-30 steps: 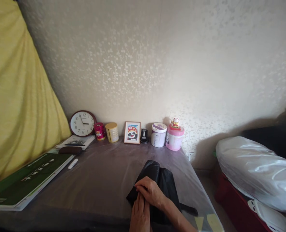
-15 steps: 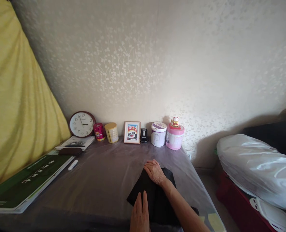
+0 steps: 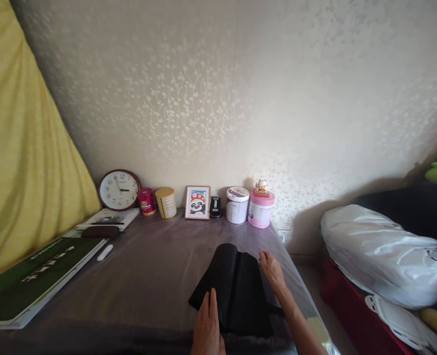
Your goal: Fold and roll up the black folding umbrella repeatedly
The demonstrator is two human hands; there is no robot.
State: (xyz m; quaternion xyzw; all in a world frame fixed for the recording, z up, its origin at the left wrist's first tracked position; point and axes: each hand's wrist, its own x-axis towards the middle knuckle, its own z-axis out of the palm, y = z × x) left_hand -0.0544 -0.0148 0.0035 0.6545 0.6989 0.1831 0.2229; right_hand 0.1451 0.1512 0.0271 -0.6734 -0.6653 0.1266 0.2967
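A black folded piece of fabric [image 3: 240, 291], perhaps a bag, lies on the covered table with a raised crease running down its length. A dark strap-like strip sticks out at its lower right. My left hand [image 3: 208, 325] is open on its near left part, fingers straight and side by side. Just beyond the fabric's far right edge is my right hand [image 3: 272, 270], turned sideways with loosely bent fingers and nothing visible in them. Whether its fingertips touch the fabric's edge is hard to tell.
Along the wall stand a clock [image 3: 119, 190], a pink tin [image 3: 146, 202], a yellow can [image 3: 166, 203], a picture frame [image 3: 197, 203], and two tubs [image 3: 237, 206]. A green book [image 3: 37, 276] lies at left near a white object [image 3: 105, 252]. A plastic bag [image 3: 384, 251] sits right of the table.
My right hand has lifted off the fabric's far part and moved right, past its edge. The fabric's middle crease now shows fully. My left hand stays near the same spot on it.
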